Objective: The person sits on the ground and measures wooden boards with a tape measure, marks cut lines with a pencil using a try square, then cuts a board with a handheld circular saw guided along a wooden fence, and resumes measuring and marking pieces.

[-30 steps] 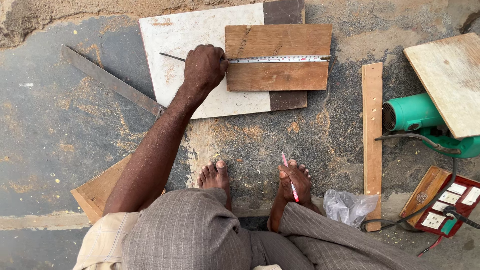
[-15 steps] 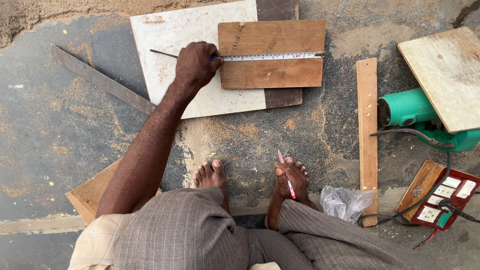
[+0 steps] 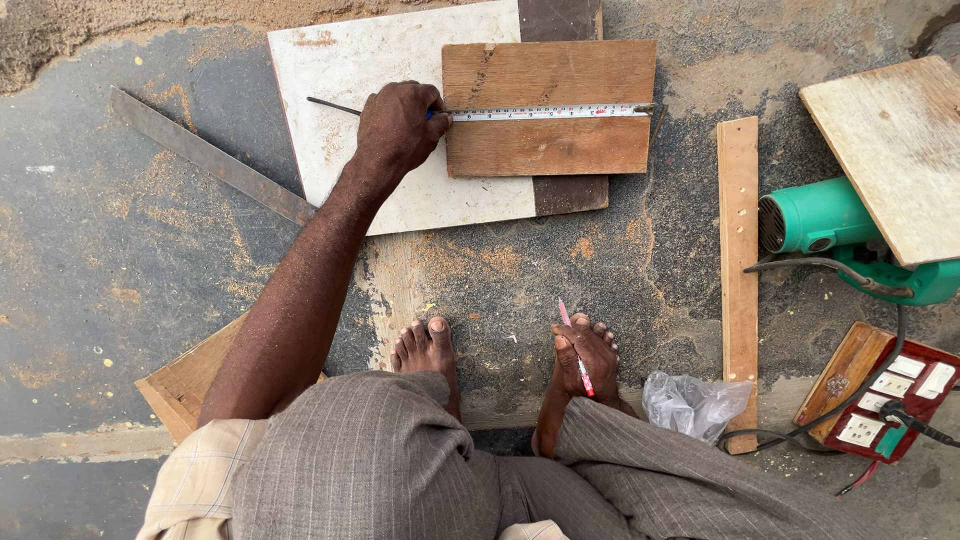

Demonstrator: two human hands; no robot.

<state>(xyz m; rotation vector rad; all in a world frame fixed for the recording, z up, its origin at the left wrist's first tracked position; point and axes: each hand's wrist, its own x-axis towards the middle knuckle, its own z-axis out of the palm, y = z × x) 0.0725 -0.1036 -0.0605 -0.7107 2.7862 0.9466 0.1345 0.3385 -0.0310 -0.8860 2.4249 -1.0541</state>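
The left hand (image 3: 398, 130) is closed around the case end of a tape measure (image 3: 545, 113), its grip tight on it so that only a trace of blue shows between the fingers. The tape's pale, marked blade runs straight to the right across a brown wooden board (image 3: 548, 105), lying flat along the middle of it and reaching the board's right edge, where its end seems hooked. The board is a short rectangle with rough grain, a darker knot streak near its upper left, and worn edges. It lies partly on a white sheet panel (image 3: 390, 90) smeared with sawdust and partly on a dark brown panel (image 3: 570, 195) beneath. A thin dark rod (image 3: 332, 105) pokes out to the left from under the hand. The right hand (image 3: 585, 355) rests low by the person's bare feet, its grip closed on a red pencil (image 3: 575, 350) that points up and away. On the floor nearby lie a long metal straightedge (image 3: 210, 158), a narrow wooden strip (image 3: 738, 270), a green power tool (image 3: 830, 220) and a red socket board (image 3: 885, 400).
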